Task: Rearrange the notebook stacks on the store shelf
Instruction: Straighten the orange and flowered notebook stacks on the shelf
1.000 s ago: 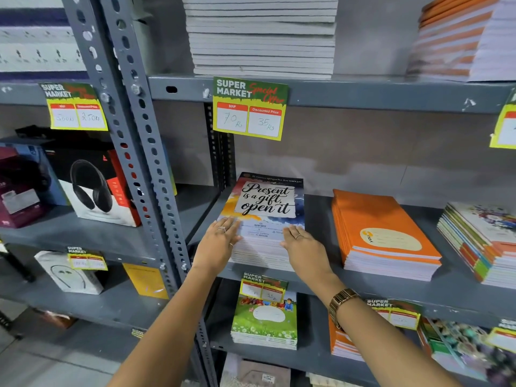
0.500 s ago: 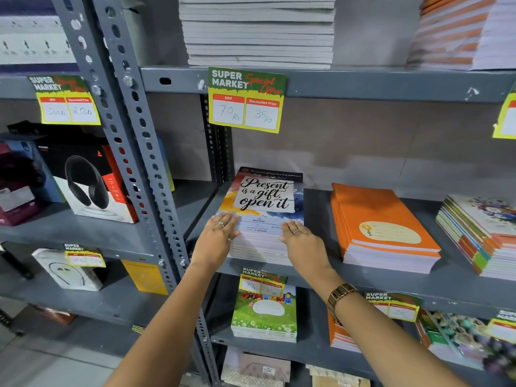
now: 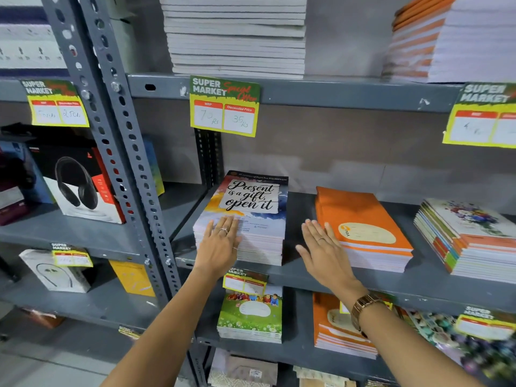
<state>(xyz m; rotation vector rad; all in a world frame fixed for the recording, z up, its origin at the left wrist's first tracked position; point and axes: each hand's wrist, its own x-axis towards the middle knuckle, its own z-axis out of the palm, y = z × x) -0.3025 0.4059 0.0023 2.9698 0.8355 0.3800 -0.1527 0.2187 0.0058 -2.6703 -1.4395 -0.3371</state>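
Right, head view, the only one we have: the left hand lies flat and open-fingered on the near edge of the quote-cover stack, pressing rather than gripping, nothing held. That stack sits at the left end of the middle shelf, tight by the upright post, and its edges look fairly square, so I'd call that pile settled. The right hand is spread open too, empty, fingers reaching the left side of the orange stack; whether they are touching it or just beside it I cannot tell. That orange pile fans a little, upper covers skewed against the lower ones, so it looks like the next one in line for straightening. Further right, the multicoloured stack is stepped and uneven, not yet dealt with by the look of it. Below, the green-cover stack and more piles sit on the lower shelf, partly hidden by the arms. My read: one pile neat, at least two on this shelf to go.
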